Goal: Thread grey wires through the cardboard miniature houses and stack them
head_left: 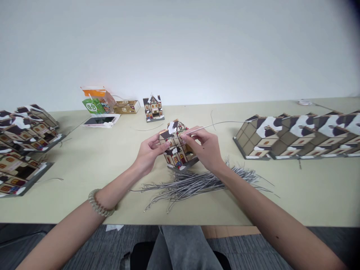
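Observation:
A small model house (177, 153) with a snowy dark roof is tilted up off the table in front of me. My left hand (149, 153) grips its left side, thumb across the front. My right hand (204, 145) pinches a thin grey wire (216, 123) at the house's upper front. One stretch of that wire crosses the house front, and the rest arcs out to the right. Beneath the house and my right wrist lies a loose bundle of grey wires (194, 185).
Several model houses (298, 137) stand in a row at the right; more model houses (25, 131) stand at the left. Along the back are a phone (98, 120), snack bags (95, 101), a gold box (126, 107) and another model house (153, 108). A wall rises behind the table (92, 157).

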Demonstrator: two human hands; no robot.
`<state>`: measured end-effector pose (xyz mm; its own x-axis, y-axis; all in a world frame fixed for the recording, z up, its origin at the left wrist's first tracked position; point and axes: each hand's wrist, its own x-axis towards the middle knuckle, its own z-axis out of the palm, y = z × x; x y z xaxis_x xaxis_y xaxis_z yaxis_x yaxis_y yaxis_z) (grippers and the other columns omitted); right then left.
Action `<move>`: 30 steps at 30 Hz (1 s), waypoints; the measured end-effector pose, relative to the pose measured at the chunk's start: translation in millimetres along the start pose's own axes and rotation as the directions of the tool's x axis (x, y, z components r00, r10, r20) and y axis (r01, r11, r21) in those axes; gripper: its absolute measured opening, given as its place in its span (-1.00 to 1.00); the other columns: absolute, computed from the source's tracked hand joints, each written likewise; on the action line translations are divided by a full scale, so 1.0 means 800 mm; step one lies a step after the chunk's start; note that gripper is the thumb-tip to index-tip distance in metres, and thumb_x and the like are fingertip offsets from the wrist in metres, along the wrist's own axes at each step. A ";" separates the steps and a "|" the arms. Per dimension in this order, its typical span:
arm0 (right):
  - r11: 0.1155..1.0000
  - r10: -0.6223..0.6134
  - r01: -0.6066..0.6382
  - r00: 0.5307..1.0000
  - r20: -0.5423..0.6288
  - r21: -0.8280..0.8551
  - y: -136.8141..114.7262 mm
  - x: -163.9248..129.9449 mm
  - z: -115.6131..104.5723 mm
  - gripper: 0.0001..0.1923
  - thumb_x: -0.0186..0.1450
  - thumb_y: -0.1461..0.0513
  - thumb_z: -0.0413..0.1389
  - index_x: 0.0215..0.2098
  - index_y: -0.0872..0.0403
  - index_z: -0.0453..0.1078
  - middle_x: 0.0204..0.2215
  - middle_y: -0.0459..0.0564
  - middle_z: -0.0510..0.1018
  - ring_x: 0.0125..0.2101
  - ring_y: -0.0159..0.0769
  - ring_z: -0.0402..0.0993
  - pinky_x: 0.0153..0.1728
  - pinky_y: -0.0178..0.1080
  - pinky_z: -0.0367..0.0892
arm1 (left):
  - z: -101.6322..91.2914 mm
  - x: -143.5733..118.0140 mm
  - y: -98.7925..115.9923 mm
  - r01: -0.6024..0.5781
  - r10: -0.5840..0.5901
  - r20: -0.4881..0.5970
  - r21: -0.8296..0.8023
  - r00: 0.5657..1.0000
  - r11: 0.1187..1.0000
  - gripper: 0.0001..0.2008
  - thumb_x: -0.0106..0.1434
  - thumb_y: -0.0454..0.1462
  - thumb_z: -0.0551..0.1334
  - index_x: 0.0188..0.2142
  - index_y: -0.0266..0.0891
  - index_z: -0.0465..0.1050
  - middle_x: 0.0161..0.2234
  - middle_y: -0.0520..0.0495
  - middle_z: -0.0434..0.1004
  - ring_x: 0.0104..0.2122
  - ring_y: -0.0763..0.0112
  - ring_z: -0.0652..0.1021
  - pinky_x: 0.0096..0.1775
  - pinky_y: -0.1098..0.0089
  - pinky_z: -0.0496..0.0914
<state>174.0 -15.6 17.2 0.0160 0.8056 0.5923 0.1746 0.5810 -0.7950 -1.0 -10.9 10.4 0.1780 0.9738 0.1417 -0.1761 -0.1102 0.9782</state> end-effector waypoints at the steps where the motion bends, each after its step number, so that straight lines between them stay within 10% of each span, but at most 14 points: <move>1: 1.000 -0.007 0.007 1.000 -0.003 -0.004 0.000 0.000 0.000 -0.90 0.19 0.17 0.20 -0.46 0.01 0.50 -0.38 -0.05 0.60 -0.29 -0.30 0.47 -0.34 -0.21 0.37 | 0.000 0.000 0.000 -0.002 0.002 -0.001 0.003 1.000 1.000 -0.39 -0.04 -0.13 0.42 0.02 -0.27 0.42 -0.03 -0.22 0.53 -0.07 0.18 0.53 -0.12 0.28 0.43; 30: 0.890 -0.360 0.357 0.932 0.041 -0.283 -0.008 -0.005 0.002 -0.92 0.21 0.26 0.18 -0.44 -0.03 0.48 -0.50 -0.10 0.52 -0.38 -0.30 0.35 -0.34 -0.20 0.27 | 0.003 -0.004 0.002 -0.036 0.033 0.027 0.092 0.999 0.995 -0.26 -0.07 -0.17 0.44 0.12 -0.26 0.32 -0.05 -0.20 0.54 -0.07 0.18 0.53 0.01 0.17 0.40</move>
<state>171.1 -22.7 19.8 -0.0888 0.5463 0.8329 0.4394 0.7719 -0.4595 0.5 -14.4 11.7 0.1979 0.9639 0.1783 -0.0923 -0.1628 0.9823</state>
